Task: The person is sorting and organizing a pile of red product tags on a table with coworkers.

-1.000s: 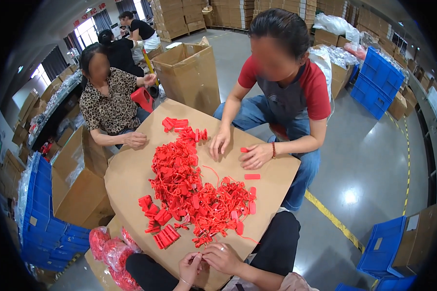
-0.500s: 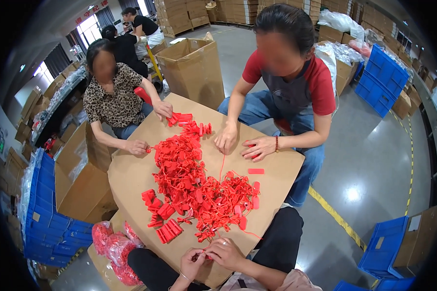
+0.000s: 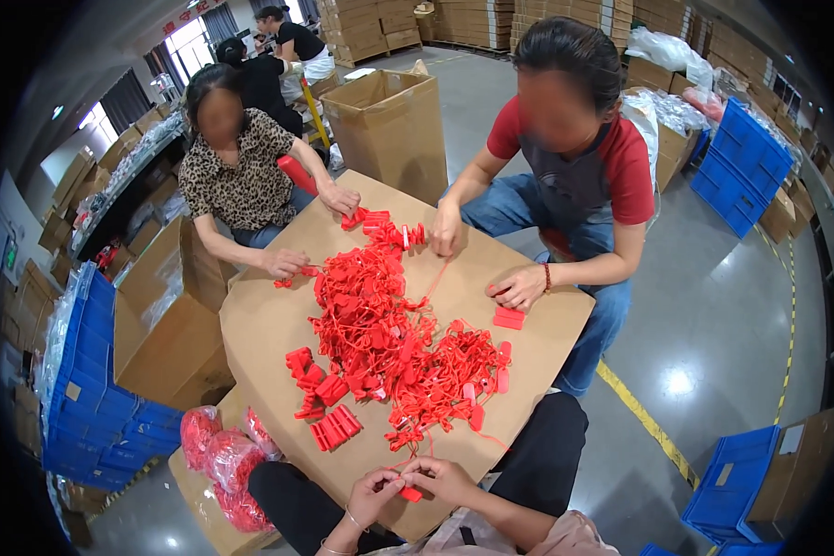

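Observation:
At the near edge of the cardboard tabletop, my left hand (image 3: 369,499) and my right hand (image 3: 443,483) meet with fingertips pinched together. A small red plastic piece (image 3: 410,495) hangs at the fingers of my left hand. Red cord (image 3: 408,461) shows by my right fingertips, and the fingers partly hide how it joins the piece. Just beyond my hands lies a tangled heap of red cords and flat red pieces (image 3: 445,375). Left of that heap, several red pieces are lined up in a neat row (image 3: 335,428).
Two people sit across the cardboard tabletop (image 3: 269,334), their hands on red pieces and cords. A small red stack (image 3: 509,317) lies by one co-worker's hand. Bags of red items (image 3: 230,459) sit at lower left. Cardboard boxes (image 3: 389,130) and blue crates (image 3: 741,167) stand around.
The red piece under my fingers has come into clearer view as my hands shifted slightly. Across from me, the loose red piece now lies in a small stack beside the right co-worker's hand.

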Available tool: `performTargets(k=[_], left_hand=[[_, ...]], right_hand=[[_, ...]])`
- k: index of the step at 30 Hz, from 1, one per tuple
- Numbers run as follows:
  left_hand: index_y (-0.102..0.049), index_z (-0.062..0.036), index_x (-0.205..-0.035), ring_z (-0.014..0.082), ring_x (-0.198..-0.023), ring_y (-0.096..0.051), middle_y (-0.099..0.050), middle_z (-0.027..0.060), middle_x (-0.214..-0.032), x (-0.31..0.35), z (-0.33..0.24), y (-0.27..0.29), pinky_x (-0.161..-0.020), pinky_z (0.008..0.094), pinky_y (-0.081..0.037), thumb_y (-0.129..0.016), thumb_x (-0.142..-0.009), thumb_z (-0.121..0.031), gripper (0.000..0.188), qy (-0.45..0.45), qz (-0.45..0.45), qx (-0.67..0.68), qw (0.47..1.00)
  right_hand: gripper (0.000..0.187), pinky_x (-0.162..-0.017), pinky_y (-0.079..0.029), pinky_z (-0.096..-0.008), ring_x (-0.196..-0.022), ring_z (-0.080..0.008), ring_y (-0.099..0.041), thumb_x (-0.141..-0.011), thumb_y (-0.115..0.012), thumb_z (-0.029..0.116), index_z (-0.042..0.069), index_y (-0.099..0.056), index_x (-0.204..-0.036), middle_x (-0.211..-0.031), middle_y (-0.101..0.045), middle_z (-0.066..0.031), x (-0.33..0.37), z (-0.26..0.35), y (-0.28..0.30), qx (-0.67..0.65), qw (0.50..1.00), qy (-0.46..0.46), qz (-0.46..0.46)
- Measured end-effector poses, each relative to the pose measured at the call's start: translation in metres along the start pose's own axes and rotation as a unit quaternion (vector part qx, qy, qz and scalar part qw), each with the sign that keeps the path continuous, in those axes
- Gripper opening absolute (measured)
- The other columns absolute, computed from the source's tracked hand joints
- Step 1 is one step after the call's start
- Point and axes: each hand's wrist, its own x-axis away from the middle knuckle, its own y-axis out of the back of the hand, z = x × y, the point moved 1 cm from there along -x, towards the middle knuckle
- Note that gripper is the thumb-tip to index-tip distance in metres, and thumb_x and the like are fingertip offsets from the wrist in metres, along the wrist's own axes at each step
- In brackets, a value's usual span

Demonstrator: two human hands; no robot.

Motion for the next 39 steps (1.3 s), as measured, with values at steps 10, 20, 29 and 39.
performTargets(k=[10, 20, 29, 39], left_hand=[[-0.06, -0.0015, -0.086, 0.0039, -0.073, -0.051, -0.056, -0.001, -0.083, 0.007, -0.01, 0.001, -0.065, 0.0174, -0.041, -0.06, -0.082, -0.005, 0.005, 0.063, 0.001, 0.078, 0.995], [-0.056, -0.0012, -0.088, 0.0043, -0.063, -0.052, -0.057, 0.0004, -0.077, -0.001, 0.024, 0.001, -0.057, 0.0173, -0.043, -0.055, -0.083, -0.003, 0.005, -0.029, -0.081, -0.033, 0.996], [-0.056, -0.0011, -0.09, 0.0048, -0.067, -0.054, -0.059, 0.001, -0.078, -0.003, -0.008, -0.005, -0.06, 0.0174, -0.044, -0.055, -0.085, -0.005, 0.007, 0.018, -0.011, 0.056, 0.998], [-0.059, -0.0006, -0.09, 0.0043, -0.059, -0.052, -0.06, 0.0009, -0.075, -0.001, -0.013, 0.003, -0.055, 0.0171, -0.042, -0.053, -0.088, -0.012, 0.013, 0.121, 0.05, 0.063, 0.989]], right_hand=[[0.011, -0.061, -0.044, -0.0215, -0.072, -0.0072, -0.053, -0.084, -0.059, 0.012, 0.003, -0.061, -0.09, -0.081, -0.056, -0.0028, -0.002, -0.004, -0.001, 0.082, 0.994, 0.066, 0.012], [0.013, -0.067, -0.048, -0.0287, -0.075, -0.0139, -0.058, -0.082, -0.058, 0.011, 0.003, -0.058, -0.093, -0.082, -0.058, -0.006, -0.004, 0.003, -0.011, 0.298, 0.926, 0.23, -0.028], [0.013, -0.063, -0.048, -0.023, -0.07, -0.0093, -0.059, -0.086, -0.054, 0.009, 0.001, -0.058, -0.096, -0.081, -0.059, -0.0043, -0.008, -0.007, -0.003, 0.065, 0.997, 0.034, 0.001], [0.011, -0.059, -0.045, -0.0235, -0.066, -0.0107, -0.056, -0.085, -0.056, 0.011, 0.002, -0.058, -0.091, -0.078, -0.054, -0.0054, -0.005, 0.0, -0.002, 0.186, 0.976, 0.108, -0.033]])
